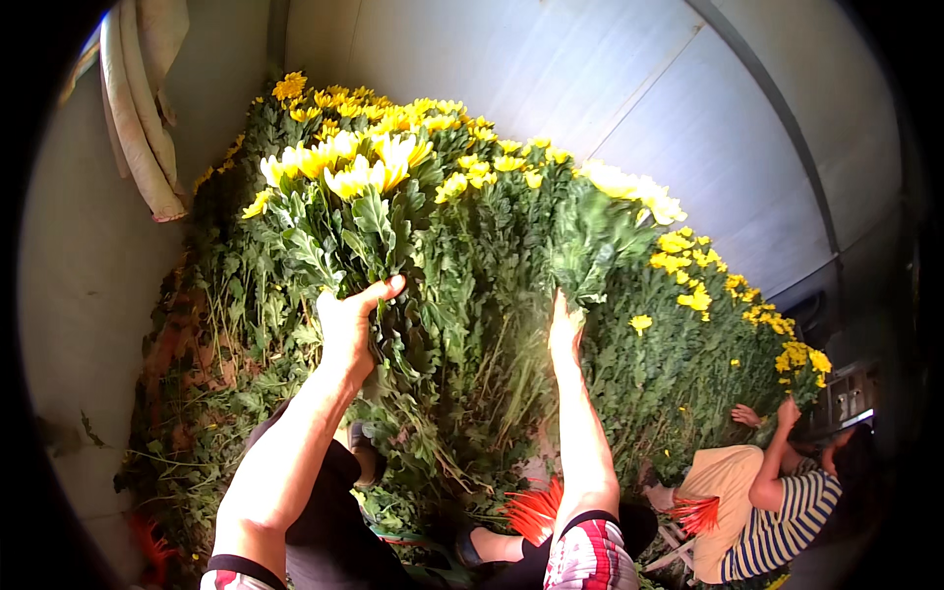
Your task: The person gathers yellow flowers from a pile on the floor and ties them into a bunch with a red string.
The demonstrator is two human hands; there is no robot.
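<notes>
My left hand (352, 324) grips a bunch of yellow chrysanthemums (361, 169) by its leafy stems, blooms upward. Farther right, my right hand (566, 328) is closed around another bunch of chrysanthemums (597, 228); its leaves look blurred and its blooms are washed out by bright light. Behind both bunches stands a large heap of cut chrysanthemums (494, 243), their heads along the top against the wall. Where the fingers wrap the stems is partly hidden by leaves.
A person in a striped shirt (785, 520) sits at the lower right, hands near the flowers. Red plastic ties (538, 509) lie by my leg, and more red strips (693, 514) are by that person. Loose leaves (243, 413) cover the ground. A pale cloth (144, 110) hangs upper left beside grey walls (546, 59).
</notes>
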